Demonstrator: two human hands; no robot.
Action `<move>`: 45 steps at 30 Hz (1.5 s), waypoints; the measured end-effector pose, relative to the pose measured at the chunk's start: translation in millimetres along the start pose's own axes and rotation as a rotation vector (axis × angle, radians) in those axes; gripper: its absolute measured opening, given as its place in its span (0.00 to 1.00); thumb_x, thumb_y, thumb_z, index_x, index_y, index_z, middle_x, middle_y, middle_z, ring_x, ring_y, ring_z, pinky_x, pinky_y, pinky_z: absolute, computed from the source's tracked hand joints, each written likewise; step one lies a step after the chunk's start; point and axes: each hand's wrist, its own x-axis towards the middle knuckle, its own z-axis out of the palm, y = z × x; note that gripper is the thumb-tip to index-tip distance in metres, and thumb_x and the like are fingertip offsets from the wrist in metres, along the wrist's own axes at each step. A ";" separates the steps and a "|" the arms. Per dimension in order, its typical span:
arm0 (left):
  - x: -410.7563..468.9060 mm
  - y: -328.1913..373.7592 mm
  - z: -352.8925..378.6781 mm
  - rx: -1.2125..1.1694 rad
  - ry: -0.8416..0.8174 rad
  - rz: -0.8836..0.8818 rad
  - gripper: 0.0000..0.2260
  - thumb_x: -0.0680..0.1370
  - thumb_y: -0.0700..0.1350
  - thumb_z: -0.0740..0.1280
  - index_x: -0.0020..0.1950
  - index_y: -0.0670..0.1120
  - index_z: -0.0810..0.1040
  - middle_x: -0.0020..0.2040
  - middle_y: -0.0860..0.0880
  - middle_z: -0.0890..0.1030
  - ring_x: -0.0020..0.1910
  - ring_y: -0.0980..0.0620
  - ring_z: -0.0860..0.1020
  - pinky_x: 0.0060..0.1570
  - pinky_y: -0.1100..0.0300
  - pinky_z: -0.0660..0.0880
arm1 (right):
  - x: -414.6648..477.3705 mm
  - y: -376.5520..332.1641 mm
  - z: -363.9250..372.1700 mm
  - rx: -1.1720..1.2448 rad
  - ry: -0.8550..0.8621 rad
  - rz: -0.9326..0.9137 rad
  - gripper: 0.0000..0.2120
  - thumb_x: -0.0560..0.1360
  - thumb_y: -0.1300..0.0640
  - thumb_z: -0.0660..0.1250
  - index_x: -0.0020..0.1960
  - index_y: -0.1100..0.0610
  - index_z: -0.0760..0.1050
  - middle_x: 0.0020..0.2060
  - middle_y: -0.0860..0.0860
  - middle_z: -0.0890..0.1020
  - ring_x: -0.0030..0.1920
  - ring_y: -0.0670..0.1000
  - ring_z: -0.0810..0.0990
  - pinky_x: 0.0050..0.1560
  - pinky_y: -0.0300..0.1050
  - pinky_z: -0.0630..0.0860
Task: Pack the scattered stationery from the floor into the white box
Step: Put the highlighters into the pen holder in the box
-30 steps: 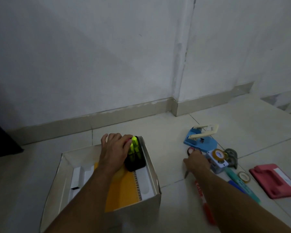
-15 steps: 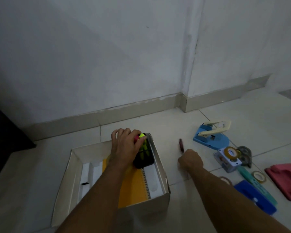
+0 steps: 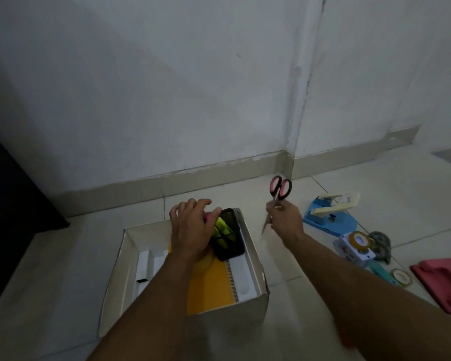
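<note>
The white box (image 3: 261,259) stands open on the floor with an orange spiral notebook (image 3: 208,290) lying inside. At the box's far right corner sits a black holder with neon yellow highlighters (image 3: 225,231). My left hand (image 3: 193,227) rests inside the box, its fingers curled around that holder. My right hand (image 3: 284,220) hovers just right of the box, gripping scissors (image 3: 279,191) by the blades, with the pink and black handles pointing up.
On the floor to the right lie a blue hole punch (image 3: 331,214), a tape dispenser (image 3: 356,244), a grey object (image 3: 380,243), a teal pen (image 3: 382,273), a small tape roll (image 3: 401,277) and a pink hole punch (image 3: 443,285). The wall and skirting run close behind.
My right hand has lifted the scissors off the floor and carried them leftward, close to the box. My left hand has stayed on the highlighter holder.
</note>
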 end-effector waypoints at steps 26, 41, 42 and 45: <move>-27.8 2.5 -32.7 -0.136 -0.264 -0.147 0.16 0.75 0.50 0.68 0.61 0.52 0.71 0.52 0.51 0.81 0.50 0.50 0.77 0.48 0.57 0.73 | -53.9 -45.9 35.5 -0.410 -0.288 -0.349 0.11 0.72 0.60 0.69 0.54 0.59 0.80 0.46 0.56 0.84 0.42 0.50 0.79 0.39 0.37 0.72; -26.0 4.0 -21.3 -0.185 -0.251 -0.210 0.14 0.77 0.49 0.67 0.61 0.53 0.72 0.54 0.49 0.82 0.52 0.48 0.78 0.52 0.53 0.76 | -45.7 -37.8 41.6 -0.402 -0.139 -0.371 0.20 0.73 0.55 0.69 0.63 0.55 0.71 0.52 0.55 0.78 0.48 0.52 0.79 0.48 0.46 0.78; -25.7 4.8 -20.3 -0.177 -0.246 -0.214 0.13 0.77 0.49 0.66 0.61 0.53 0.72 0.54 0.49 0.81 0.52 0.47 0.78 0.53 0.53 0.75 | -45.6 -38.3 40.1 -0.399 -0.125 -0.362 0.19 0.73 0.55 0.69 0.63 0.55 0.72 0.52 0.56 0.78 0.49 0.53 0.79 0.49 0.47 0.77; -24.7 6.7 -18.5 -0.155 -0.226 -0.223 0.14 0.77 0.49 0.66 0.62 0.53 0.72 0.54 0.47 0.82 0.52 0.46 0.79 0.53 0.54 0.75 | -46.5 -37.9 38.1 -0.448 -0.113 -0.392 0.18 0.73 0.54 0.69 0.62 0.54 0.73 0.53 0.56 0.78 0.52 0.55 0.79 0.50 0.44 0.74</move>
